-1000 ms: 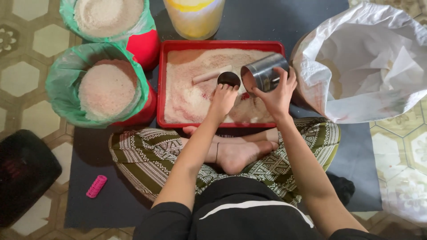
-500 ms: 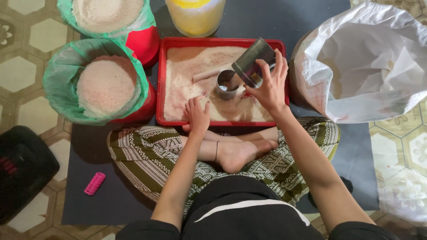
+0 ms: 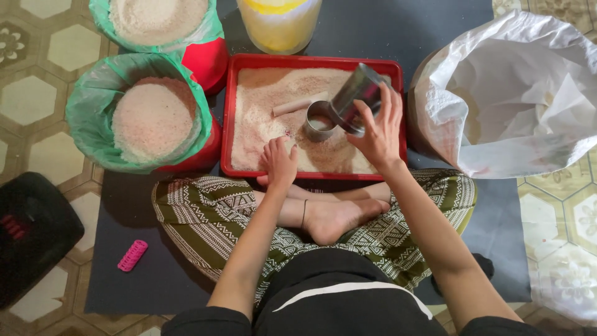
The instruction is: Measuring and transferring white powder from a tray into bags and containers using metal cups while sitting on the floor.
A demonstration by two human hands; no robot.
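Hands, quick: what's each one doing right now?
Left hand: holds nothing, fingers loosely curled, resting on the pale grain in the red rectangular tray.
Right hand: closed around a tilted shiny metal cylinder can.

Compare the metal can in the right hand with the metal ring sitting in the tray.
The metal can is tall and held tilted in the air by the right hand; the metal ring is short and sits upright in the grain of the red tray. The can's mouth points down toward the ring; the ring's opening faces up. Both are round, shiny and grey.
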